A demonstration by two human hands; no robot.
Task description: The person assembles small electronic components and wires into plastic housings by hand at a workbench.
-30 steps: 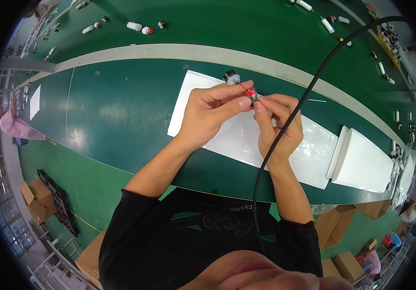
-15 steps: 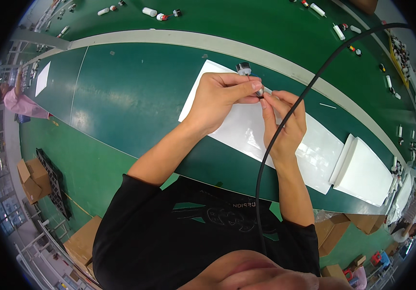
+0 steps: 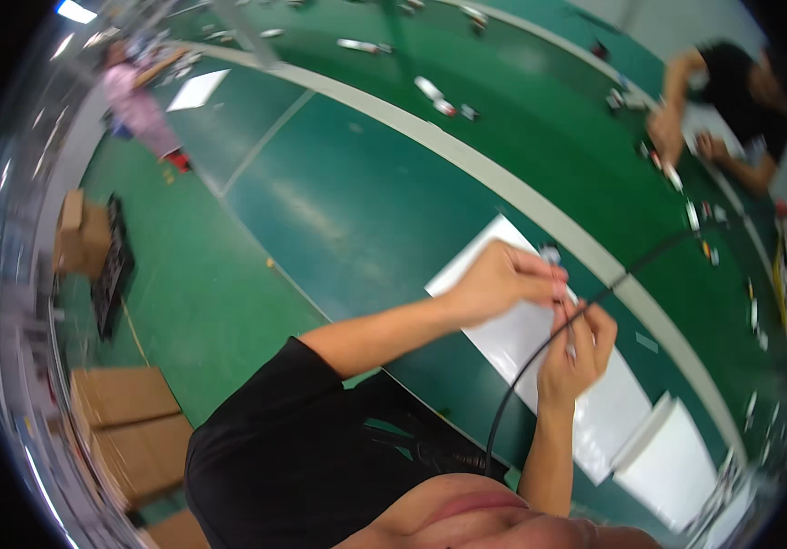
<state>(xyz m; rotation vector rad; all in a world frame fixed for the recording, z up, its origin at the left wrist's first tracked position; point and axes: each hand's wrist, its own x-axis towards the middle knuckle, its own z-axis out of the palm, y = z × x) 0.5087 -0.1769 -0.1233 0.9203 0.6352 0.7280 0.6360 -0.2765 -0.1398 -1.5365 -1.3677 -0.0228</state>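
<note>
My left hand [image 3: 501,279] and my right hand [image 3: 578,349] meet fingertip to fingertip above a white sheet [image 3: 599,416] on the green table [image 3: 357,210]. Between them they pinch a small part [image 3: 565,295], which is too blurred to make out. A black cable [image 3: 540,357] rises from my chest, passes my right hand and runs on toward the upper right. On the sheet just beyond my left fingers sits a small grey cylinder [image 3: 551,252].
A white flat box [image 3: 672,453] lies at the sheet's right end. Small parts are scattered along the far table, where another person [image 3: 732,87] works at the upper right. Cardboard boxes [image 3: 123,407] stand on the floor to the left.
The view has swung and tilted, so the table now runs diagonally. My hands stay together on the small part, which showed red and white earlier.
</note>
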